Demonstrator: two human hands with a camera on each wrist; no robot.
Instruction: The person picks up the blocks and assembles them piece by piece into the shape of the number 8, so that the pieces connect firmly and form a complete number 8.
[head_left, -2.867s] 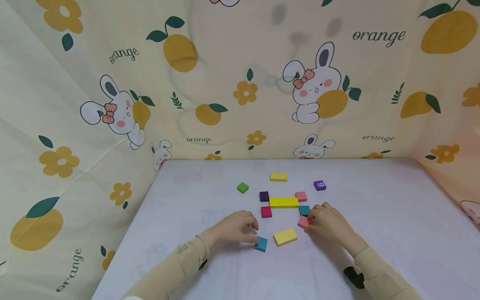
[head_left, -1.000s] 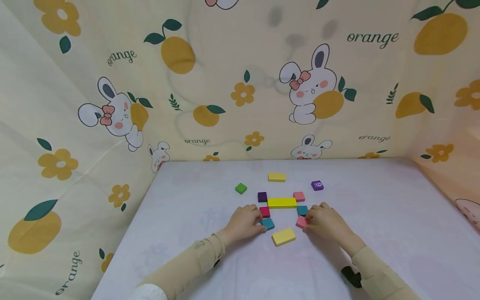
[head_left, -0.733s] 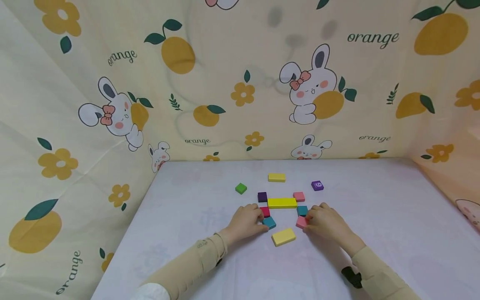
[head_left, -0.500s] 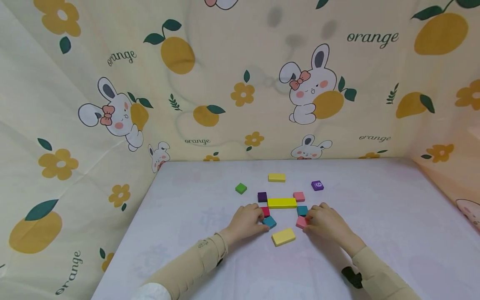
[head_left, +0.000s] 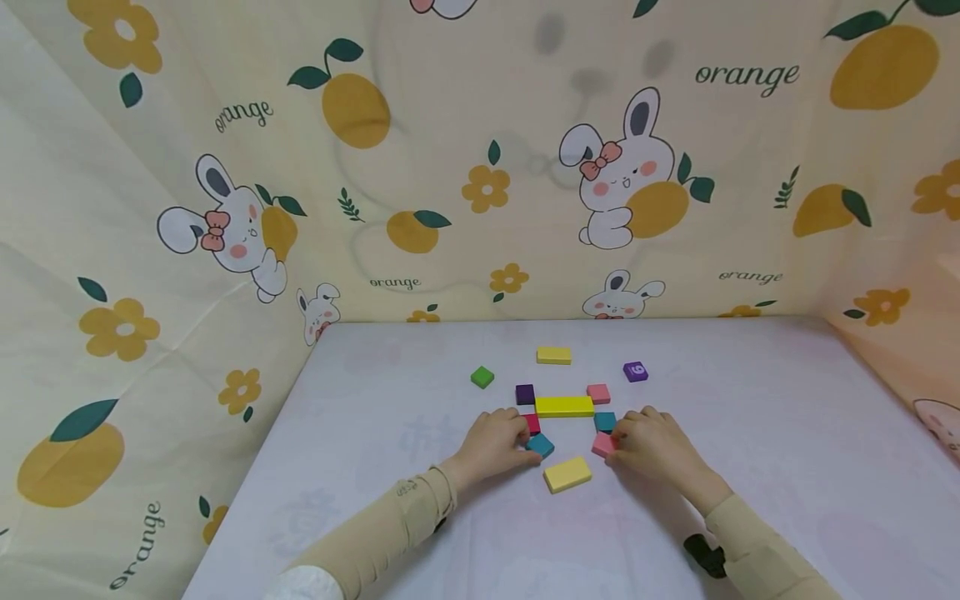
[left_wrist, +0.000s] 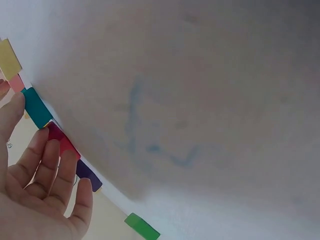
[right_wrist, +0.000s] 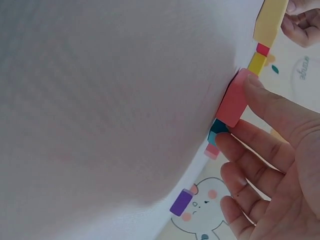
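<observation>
My left hand (head_left: pixel 491 443) pinches a blue block (head_left: pixel 540 446) between thumb and index finger. That block sits tilted just below a red block (head_left: pixel 532 424), which the fingers partly cover. On the other side, my right hand (head_left: pixel 652 446) pinches a pink block (right_wrist: pixel 234 98) by its two ends, its other fingers loosely spread. Directly behind the pink block lies a teal block (head_left: pixel 604 421). A long bright yellow block (head_left: pixel 564 407) spans between the two columns. At the columns' far ends are a dark purple block (head_left: pixel 525 394) and a second pink block (head_left: pixel 597 393).
A pale yellow block (head_left: pixel 567 475) lies slanted in front, between the hands. Farther back are another yellow block (head_left: pixel 553 356), a green block (head_left: pixel 482 377) and a purple numbered block (head_left: pixel 635 372). A patterned curtain (head_left: pixel 450 167) stands behind the white tabletop (head_left: pixel 405 367).
My left hand has carried the blue block from beside the front yellow block up to the red block, then nudged it slightly right. The right hand stays in place on the pink block.
</observation>
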